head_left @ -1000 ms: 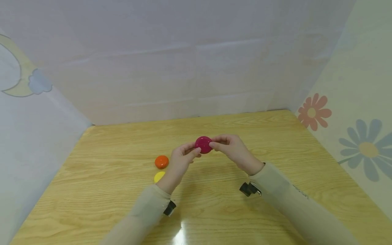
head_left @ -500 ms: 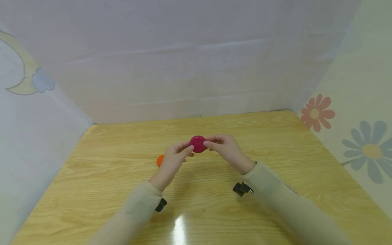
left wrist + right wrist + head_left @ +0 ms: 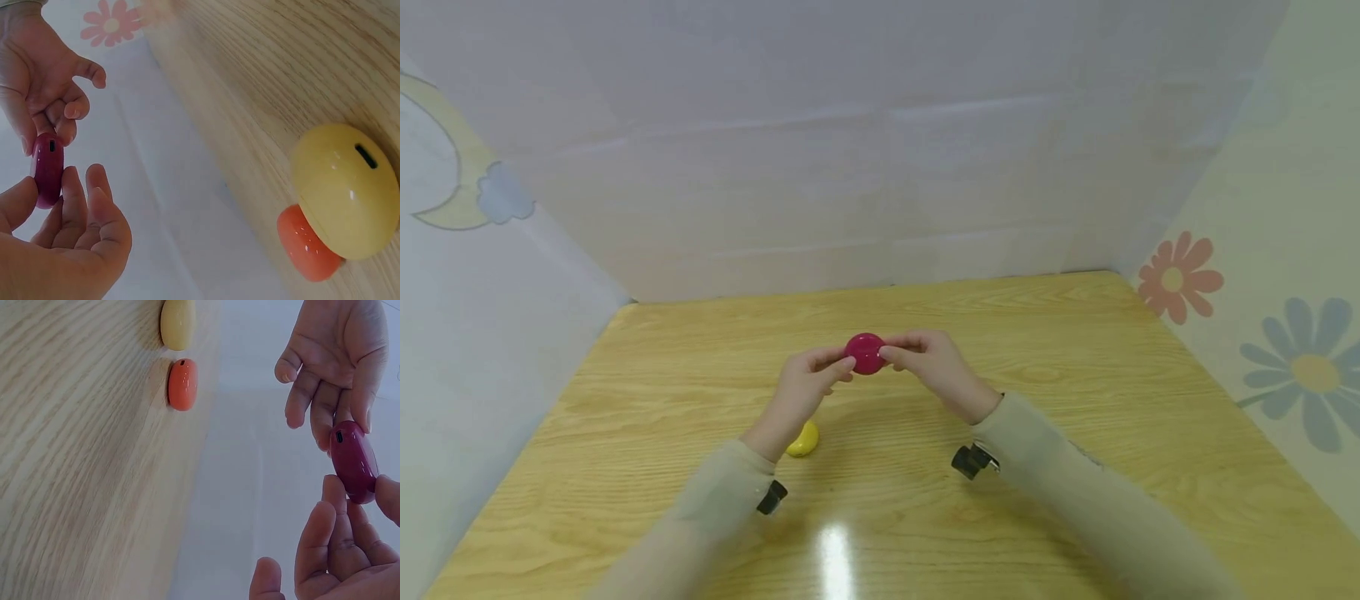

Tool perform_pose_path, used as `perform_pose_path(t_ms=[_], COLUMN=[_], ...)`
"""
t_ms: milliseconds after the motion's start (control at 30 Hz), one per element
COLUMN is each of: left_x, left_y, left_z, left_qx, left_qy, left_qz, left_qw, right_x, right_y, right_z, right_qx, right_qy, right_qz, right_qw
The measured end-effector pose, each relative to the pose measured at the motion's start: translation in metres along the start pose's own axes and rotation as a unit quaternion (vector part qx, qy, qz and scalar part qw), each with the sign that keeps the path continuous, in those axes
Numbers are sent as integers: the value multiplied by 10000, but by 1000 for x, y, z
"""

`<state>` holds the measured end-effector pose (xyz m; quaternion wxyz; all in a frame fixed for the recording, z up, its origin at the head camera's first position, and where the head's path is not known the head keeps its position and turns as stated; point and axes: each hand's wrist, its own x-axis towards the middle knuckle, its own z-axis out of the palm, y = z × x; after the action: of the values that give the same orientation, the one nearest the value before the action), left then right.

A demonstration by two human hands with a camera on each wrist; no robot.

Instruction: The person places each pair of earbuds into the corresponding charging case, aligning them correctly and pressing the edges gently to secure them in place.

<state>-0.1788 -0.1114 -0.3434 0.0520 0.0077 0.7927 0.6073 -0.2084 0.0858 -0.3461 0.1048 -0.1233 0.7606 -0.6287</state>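
A glossy round magenta disc [image 3: 866, 354], rounded at its edges, is held up between both hands over the table. My left hand [image 3: 800, 390] pinches its left edge between thumb and fingers. At the opposite edge, my right hand [image 3: 942, 367] pinches it the same way. Both wrist views show the disc side-on, with a small dark slot [image 3: 52, 145] in its rim. Partly behind the left wrist lies a yellow disc [image 3: 805, 439] of similar shape. An orange disc [image 3: 182, 385] lies near the yellow one in the wrist views; the left hand hides it in the head view.
The discs lie on a wood-grain table [image 3: 1037, 333]. A pale wall covering [image 3: 880, 192] stands along its back edge. Side panels carry a moon [image 3: 456, 200] on the left and flowers [image 3: 1172, 279] on the right.
Both hands have moved left together, still pinching the magenta disc. The orange disc has become hidden by the left hand, while the yellow disc shows again to the right of the left wrist.
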Motion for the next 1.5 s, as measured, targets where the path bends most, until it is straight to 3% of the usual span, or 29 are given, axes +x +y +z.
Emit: perform_pose_path(t_ms=[367,867,1200,1500], left_x=[4,9,18,23], left_y=[-2,-12,-19,-26], left_z=[-18,-35,-45,-50], left_qx=[83,73,188,454], left_qy=[84,202,292,295], left_qz=[-154,-293,-353,-343], left_qw=[9998,9993,9988,9979], right_x=[10,26,38,49], right_y=[0,4,6,10], right_z=[14,34,44,53], right_qx=[59,309,45,51], right_qy=[-103,61,73,106], right_qz=[21,165,669,738], right_qw=[9999,9994,9977,9972])
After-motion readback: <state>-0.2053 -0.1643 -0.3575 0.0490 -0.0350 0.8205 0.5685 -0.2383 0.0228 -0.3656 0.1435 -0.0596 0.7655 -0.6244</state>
